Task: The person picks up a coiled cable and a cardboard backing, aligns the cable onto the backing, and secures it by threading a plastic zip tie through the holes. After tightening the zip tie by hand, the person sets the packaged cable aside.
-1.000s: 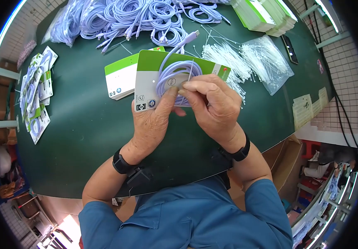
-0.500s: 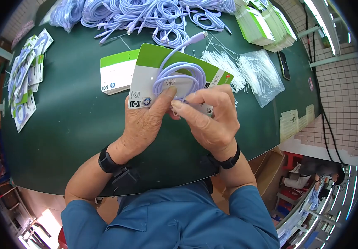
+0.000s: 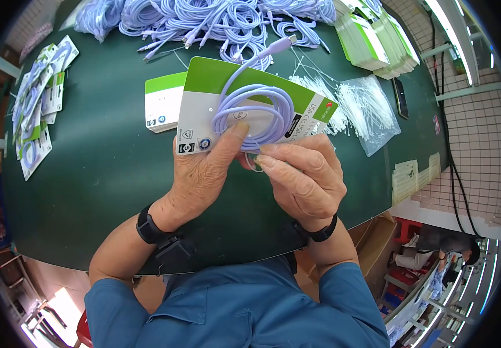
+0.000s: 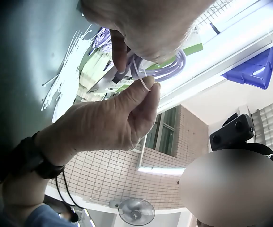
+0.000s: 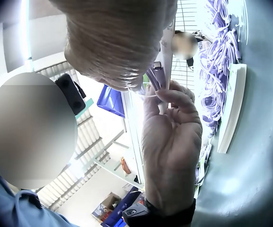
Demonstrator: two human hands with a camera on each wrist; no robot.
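Observation:
My left hand (image 3: 198, 171) grips a green and white cardboard packaging card (image 3: 198, 124), its thumb pressing a coiled lilac USB cable (image 3: 288, 107) against the printed front. One plug (image 3: 281, 44) of the cable sticks up past the card's top edge. At the card's lower edge, my right hand (image 3: 313, 182) pinches the end of a thin white cable tie (image 3: 253, 165) between thumb and forefinger. In the left wrist view, this tie (image 4: 140, 76) loops by the coil up to those fingertips. The right wrist view shows left fingers bent behind the card, beside a second plug (image 5: 158, 71).
Behind the held card lies a stack of similar cards (image 3: 163, 101). Lilac cables (image 3: 204, 20) heap at the back. Loose cable ties (image 3: 332, 95), a clear bag of ties (image 3: 372, 116), card stacks (image 3: 363, 43) and a phone (image 3: 400, 98) are right. Carded cables (image 3: 35, 110) pile left.
My right hand has moved down from the coil's front to the card's lower edge, drawing the tie end with it. More of the card's print shows. The left hand keeps its grip.

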